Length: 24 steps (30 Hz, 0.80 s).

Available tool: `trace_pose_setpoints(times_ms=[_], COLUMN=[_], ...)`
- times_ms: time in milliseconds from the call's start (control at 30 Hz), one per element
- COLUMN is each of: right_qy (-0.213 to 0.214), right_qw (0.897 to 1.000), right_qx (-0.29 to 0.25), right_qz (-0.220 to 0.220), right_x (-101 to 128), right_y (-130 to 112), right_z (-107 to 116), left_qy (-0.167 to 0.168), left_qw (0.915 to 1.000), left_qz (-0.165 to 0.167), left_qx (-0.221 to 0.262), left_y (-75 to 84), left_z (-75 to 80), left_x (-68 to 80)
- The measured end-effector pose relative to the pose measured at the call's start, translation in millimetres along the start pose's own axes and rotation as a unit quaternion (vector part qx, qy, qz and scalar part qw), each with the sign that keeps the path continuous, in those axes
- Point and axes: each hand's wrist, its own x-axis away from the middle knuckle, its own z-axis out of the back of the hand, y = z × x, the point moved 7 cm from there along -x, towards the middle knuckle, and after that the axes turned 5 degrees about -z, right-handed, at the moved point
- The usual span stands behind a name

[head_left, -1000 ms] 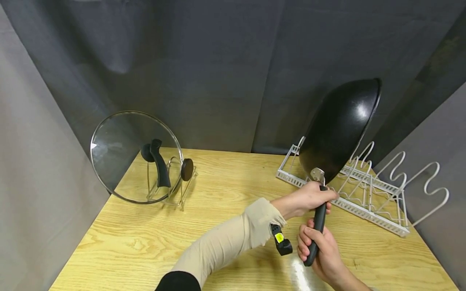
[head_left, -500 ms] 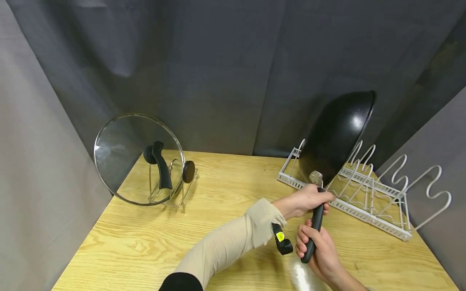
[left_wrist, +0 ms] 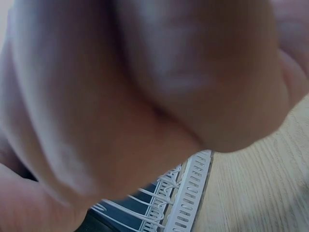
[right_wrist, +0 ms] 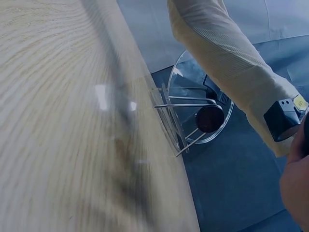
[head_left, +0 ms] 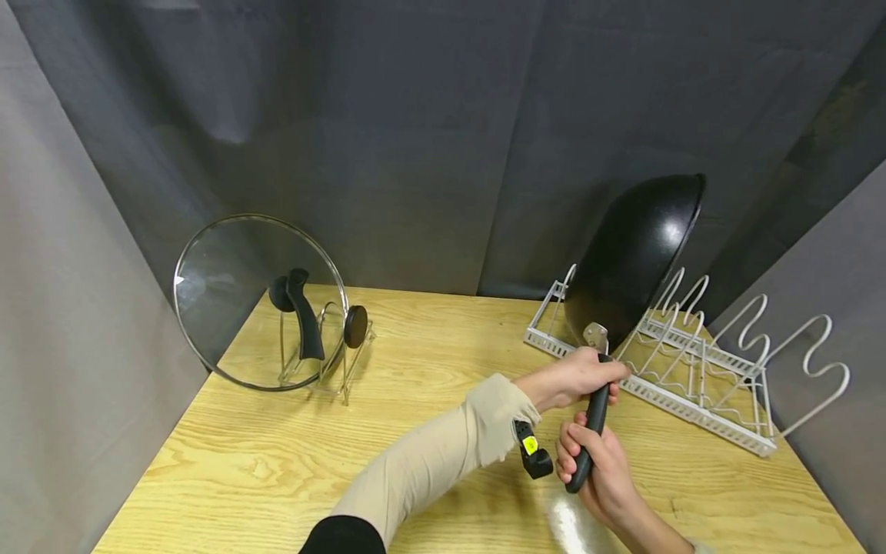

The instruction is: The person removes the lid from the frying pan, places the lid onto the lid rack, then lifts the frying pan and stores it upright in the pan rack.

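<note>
A black wok stands tilted on edge at the left end of a white wire rack. Both hands hold its black handle. My left hand grips the handle's top near the metal bracket. My right hand grips the lower end. The left wrist view is filled by the back of my left hand, with the rack below it. The right wrist view shows only my beige left sleeve and the glass lid.
A glass lid with a black handle stands upright in a small wire stand at the back left of the wooden table. Grey cloth walls close in the table on three sides. The rack's other slots stand empty at the right.
The wok has come down and slightly left toward the rack's left end. Both hands moved a little lower and left with the handle.
</note>
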Motion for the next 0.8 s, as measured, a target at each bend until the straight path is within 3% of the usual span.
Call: trace_pose_setpoints(times_ms=[333, 800], right_qy=[-0.021, -0.01], right_qw=[0.999, 0.999], right_qx=[-0.019, -0.019], right_qz=[-0.016, -0.029], right_x=[7, 7], right_y=[2, 3], right_z=[8, 13], left_qy=[0.03, 0.019], left_qw=[0.9994, 0.9996], left_qz=[0.014, 0.022], left_qx=[-0.007, 0.0], left_y=[-11.6, -14.4], left_z=[-5.4, -3.9], left_x=[-0.9, -4.7])
